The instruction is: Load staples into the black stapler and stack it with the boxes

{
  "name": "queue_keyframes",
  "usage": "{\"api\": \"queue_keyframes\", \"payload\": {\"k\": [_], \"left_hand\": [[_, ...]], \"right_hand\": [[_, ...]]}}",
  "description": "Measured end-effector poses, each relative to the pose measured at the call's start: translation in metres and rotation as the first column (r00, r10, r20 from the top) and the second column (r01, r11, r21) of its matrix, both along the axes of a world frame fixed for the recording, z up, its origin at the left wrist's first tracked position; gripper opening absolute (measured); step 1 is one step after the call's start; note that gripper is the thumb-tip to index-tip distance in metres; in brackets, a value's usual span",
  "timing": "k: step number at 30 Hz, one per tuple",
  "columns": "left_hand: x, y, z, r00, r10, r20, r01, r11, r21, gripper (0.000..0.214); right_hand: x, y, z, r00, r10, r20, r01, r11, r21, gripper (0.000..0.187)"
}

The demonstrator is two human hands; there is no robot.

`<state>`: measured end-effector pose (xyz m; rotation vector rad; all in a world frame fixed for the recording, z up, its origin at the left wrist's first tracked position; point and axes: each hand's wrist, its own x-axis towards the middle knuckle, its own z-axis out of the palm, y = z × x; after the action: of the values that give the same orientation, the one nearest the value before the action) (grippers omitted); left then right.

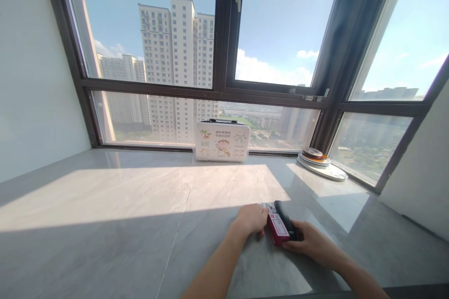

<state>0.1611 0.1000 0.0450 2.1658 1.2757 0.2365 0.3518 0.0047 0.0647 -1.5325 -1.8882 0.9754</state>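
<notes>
A small red box with a white label lies on the grey stone ledge, with a black object right beside it. My left hand is curled closed against the box's left side. My right hand grips the box and the black object from the right. A small printed card shows just behind the box, partly hidden by my left hand.
A white carry case with cartoon pictures stands upright against the window at the back. A stack of plates sits at the back right corner. White walls close both sides, and dark window frames run along the back.
</notes>
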Motion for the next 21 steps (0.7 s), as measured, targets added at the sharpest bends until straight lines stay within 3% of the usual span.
{"api": "queue_keyframes", "payload": {"k": [4,7,10,13,16,18,21], "left_hand": [[0.023,0.003,0.000,1.000,-0.003,0.013,0.003,1.000,-0.009,0.034],[0.017,0.000,-0.004,1.000,-0.006,0.026,0.007,1.000,-0.026,0.033],[-0.016,-0.006,-0.008,0.999,0.022,0.035,-0.021,0.999,-0.025,0.032],[-0.072,-0.019,-0.005,0.994,0.096,0.043,-0.098,0.994,0.038,0.038],[-0.128,-0.043,-0.001,0.982,0.177,0.065,-0.186,0.967,0.173,0.040],[-0.156,-0.064,-0.003,0.978,0.193,0.079,-0.207,0.943,0.259,0.033],[-0.183,-0.093,-0.016,0.978,0.208,0.017,-0.196,0.884,0.424,0.042]], "right_hand": [[0.023,0.010,-0.007,0.999,0.040,-0.010,-0.041,0.999,-0.034,0.059],[0.044,0.012,-0.019,0.998,-0.031,0.050,0.033,0.999,-0.036,0.076],[0.069,-0.002,-0.031,0.980,-0.150,0.131,0.151,0.988,0.004,0.080],[0.073,-0.027,-0.035,0.959,-0.164,0.232,0.160,0.986,0.038,0.046],[0.034,-0.048,-0.032,0.934,-0.110,0.341,0.093,0.993,0.067,0.026],[-0.011,-0.051,-0.029,0.935,-0.065,0.348,0.025,0.993,0.116,0.022],[-0.083,-0.041,-0.026,0.947,-0.036,0.319,-0.031,0.979,0.203,0.015]]}}
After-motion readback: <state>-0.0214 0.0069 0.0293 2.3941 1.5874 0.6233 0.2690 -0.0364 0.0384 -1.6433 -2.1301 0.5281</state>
